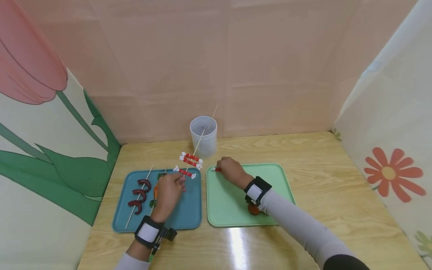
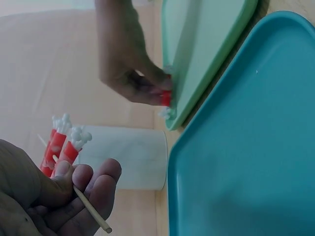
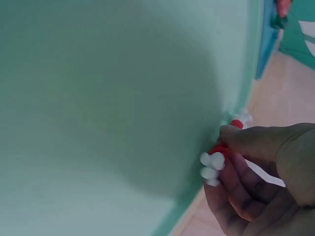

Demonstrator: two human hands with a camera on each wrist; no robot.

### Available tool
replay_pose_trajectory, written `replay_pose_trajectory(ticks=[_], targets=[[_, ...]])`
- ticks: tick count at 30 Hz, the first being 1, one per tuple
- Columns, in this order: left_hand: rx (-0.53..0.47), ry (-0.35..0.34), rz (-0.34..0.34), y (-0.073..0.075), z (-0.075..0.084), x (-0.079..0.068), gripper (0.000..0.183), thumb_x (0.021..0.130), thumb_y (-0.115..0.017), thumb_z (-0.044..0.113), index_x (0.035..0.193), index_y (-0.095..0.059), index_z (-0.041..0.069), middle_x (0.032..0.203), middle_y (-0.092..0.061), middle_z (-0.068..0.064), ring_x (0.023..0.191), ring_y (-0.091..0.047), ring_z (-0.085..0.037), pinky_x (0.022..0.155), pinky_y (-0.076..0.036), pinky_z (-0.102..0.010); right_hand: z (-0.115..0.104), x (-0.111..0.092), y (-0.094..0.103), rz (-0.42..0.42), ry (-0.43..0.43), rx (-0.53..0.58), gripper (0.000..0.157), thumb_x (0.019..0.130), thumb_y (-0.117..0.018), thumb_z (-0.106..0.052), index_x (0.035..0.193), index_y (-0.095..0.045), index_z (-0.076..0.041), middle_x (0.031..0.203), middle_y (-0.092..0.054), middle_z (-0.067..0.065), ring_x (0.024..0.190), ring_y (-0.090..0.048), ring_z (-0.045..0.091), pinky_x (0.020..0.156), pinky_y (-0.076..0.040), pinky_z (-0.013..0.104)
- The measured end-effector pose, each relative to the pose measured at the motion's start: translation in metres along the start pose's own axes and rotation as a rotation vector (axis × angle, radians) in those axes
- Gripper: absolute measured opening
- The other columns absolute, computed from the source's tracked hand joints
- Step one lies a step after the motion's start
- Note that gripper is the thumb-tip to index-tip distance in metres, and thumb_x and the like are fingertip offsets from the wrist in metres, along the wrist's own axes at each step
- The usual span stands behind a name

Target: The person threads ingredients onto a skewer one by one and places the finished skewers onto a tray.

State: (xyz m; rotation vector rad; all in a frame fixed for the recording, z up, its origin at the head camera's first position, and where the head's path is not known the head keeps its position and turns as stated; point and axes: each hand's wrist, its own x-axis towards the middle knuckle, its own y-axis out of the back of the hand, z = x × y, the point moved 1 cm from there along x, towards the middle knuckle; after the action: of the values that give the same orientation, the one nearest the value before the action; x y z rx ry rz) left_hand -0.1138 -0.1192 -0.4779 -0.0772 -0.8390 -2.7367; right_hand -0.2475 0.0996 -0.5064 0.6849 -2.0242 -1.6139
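My left hand (image 1: 168, 193) pinches a wooden skewer (image 2: 93, 209) near its lower end, above the blue tray. Threaded crosswise on that skewer are three red pieces (image 1: 191, 162) with white knobbed ends. My right hand (image 1: 233, 172), over the far left corner of the green tray (image 1: 229, 202), pinches another red piece (image 3: 219, 149) of the same kind between thumb and fingers. White knobs (image 3: 211, 167) stick out at both ends of it. The left wrist view shows this held piece (image 2: 166, 96) right at the tray's rim.
On the blue tray (image 1: 189, 217) lies a skewer with curled dark-red pieces (image 1: 136, 202), beside one with orange and green pieces (image 1: 155, 191). A whitish cup (image 1: 204, 140) holding a skewer (image 1: 214, 112) stands behind the trays. A reddish-brown round piece (image 1: 254, 209) shows below my right wrist.
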Motion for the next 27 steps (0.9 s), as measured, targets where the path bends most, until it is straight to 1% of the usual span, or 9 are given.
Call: replay_pose_trajectory(ticks=[3,5,7,9,12,15,18,24,27], targets=[[0.016,-0.015,0.004,-0.001,0.001,0.000,0.021,0.089,-0.063,-0.014,0.103,-0.077,-0.007,0.090,-0.079,-0.016,0.065,-0.073,-0.015,0.053,-0.057,-0.019,0.001,0.002,0.012,0.046,-0.022,0.098,0.011,0.091,-0.072,0.000,0.102,-0.075,-0.003,0.094,-0.070,0.012,0.086,-0.067,0.024,0.072,-0.060,0.036],[0.016,-0.026,0.002,-0.002,0.002,-0.001,0.021,0.088,-0.064,-0.014,0.101,-0.077,-0.006,0.089,-0.079,-0.016,0.064,-0.073,-0.014,0.052,-0.057,-0.018,0.003,0.004,0.024,0.084,-0.047,0.205,0.011,0.091,-0.073,-0.003,0.102,-0.075,-0.004,0.096,-0.070,0.011,0.088,-0.067,0.024,0.075,-0.060,0.036],[0.025,-0.036,-0.004,-0.004,0.003,0.000,0.021,0.087,-0.065,-0.014,0.100,-0.078,-0.004,0.088,-0.079,-0.014,0.063,-0.072,-0.013,0.052,-0.057,-0.018,0.004,0.006,0.039,0.126,-0.073,0.322,0.011,0.093,-0.073,-0.005,0.103,-0.075,-0.005,0.099,-0.070,0.010,0.091,-0.069,0.024,0.078,-0.060,0.036],[0.009,-0.048,-0.020,-0.006,0.005,0.000,0.023,0.085,-0.064,-0.016,0.100,-0.078,-0.005,0.089,-0.078,-0.015,0.064,-0.072,-0.014,0.053,-0.057,-0.018,0.006,0.008,0.055,0.179,-0.100,0.418,0.011,0.095,-0.072,-0.007,0.105,-0.074,-0.005,0.103,-0.072,0.011,0.093,-0.070,0.025,0.079,-0.061,0.038],[-0.001,-0.058,-0.047,-0.010,0.010,0.001,0.025,0.084,-0.063,-0.017,0.101,-0.078,-0.005,0.089,-0.078,-0.015,0.064,-0.071,-0.013,0.053,-0.057,-0.018,0.008,0.010,0.080,0.276,-0.126,0.512,0.014,0.096,-0.071,-0.010,0.110,-0.073,-0.005,0.107,-0.075,0.012,0.097,-0.073,0.027,0.082,-0.062,0.041],[-0.025,-0.069,-0.087,-0.014,0.016,0.001,0.027,0.084,-0.062,-0.017,0.104,-0.077,-0.006,0.091,-0.078,-0.018,0.064,-0.071,-0.014,0.054,-0.057,-0.019,0.013,0.007,0.103,0.367,-0.153,0.550,0.018,0.096,-0.071,-0.011,0.113,-0.072,-0.005,0.107,-0.076,0.013,0.098,-0.073,0.027,0.085,-0.061,0.043],[-0.022,-0.091,-0.102,-0.017,0.021,0.002,0.025,0.087,-0.060,-0.015,0.103,-0.077,-0.006,0.091,-0.078,-0.018,0.063,-0.070,-0.012,0.053,-0.056,-0.018,0.016,0.007,0.117,0.412,-0.175,0.572,0.022,0.095,-0.073,-0.013,0.115,-0.072,-0.005,0.106,-0.076,0.012,0.097,-0.072,0.026,0.084,-0.061,0.043],[0.043,-0.139,-0.085,-0.019,0.028,0.004,0.020,0.091,-0.062,-0.010,0.095,-0.079,-0.001,0.081,-0.077,-0.009,0.056,-0.065,-0.007,0.049,-0.052,-0.017,0.018,0.006,0.124,0.453,-0.177,0.592,0.024,0.093,-0.075,-0.014,0.115,-0.074,-0.005,0.105,-0.076,0.012,0.094,-0.072,0.025,0.081,-0.060,0.040],[0.077,-0.142,-0.097,-0.020,0.029,0.005,0.017,0.092,-0.065,-0.008,0.094,-0.080,0.001,0.082,-0.077,-0.009,0.055,-0.063,-0.005,0.049,-0.051,-0.017,0.016,0.005,0.125,0.456,-0.168,0.601,0.024,0.093,-0.074,-0.013,0.115,-0.074,-0.005,0.105,-0.076,0.013,0.095,-0.073,0.026,0.083,-0.061,0.041]])
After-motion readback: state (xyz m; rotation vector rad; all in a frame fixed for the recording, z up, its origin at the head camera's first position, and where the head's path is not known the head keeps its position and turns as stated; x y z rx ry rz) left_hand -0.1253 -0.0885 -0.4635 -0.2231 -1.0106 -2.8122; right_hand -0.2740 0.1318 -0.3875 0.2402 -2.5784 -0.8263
